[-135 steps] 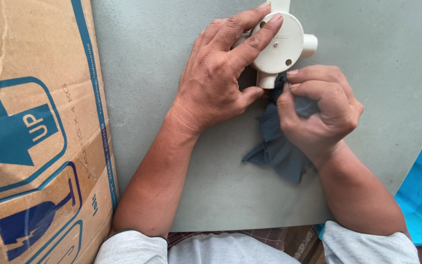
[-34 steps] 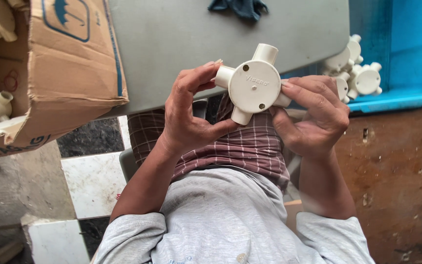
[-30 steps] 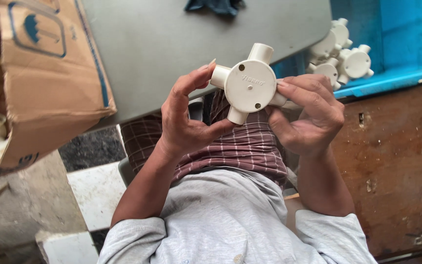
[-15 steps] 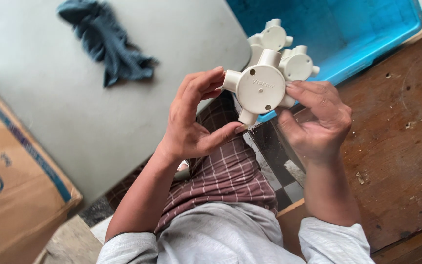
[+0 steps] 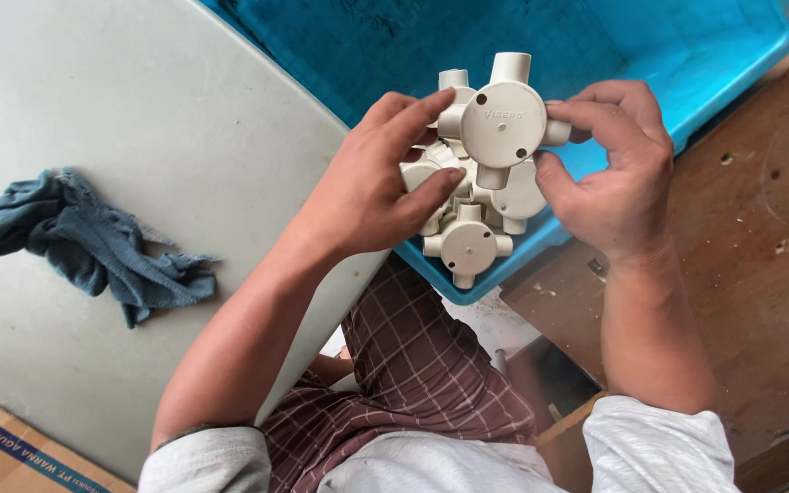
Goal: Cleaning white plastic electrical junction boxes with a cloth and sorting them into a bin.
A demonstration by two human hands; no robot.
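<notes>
white junction box (image 5: 502, 123) pinched between left hand (image 5: 367, 187) and right hand (image 5: 614, 169) grip, above blue bin (image 5: 687, 55)

Left hand (image 5: 367, 187): raised in front of the body, back toward the camera, fingers spread and curled inward, thumb below pointing right. Forearm bare, running down-left to a rolled pale sleeve.
Right hand (image 5: 615, 173): opposite the left, back toward the camera, fingers bent leftward, thumb tucked beneath. Forearm bare, near vertical, ending in a rolled pale sleeve.
Both closed in a pinch grip.
</notes>
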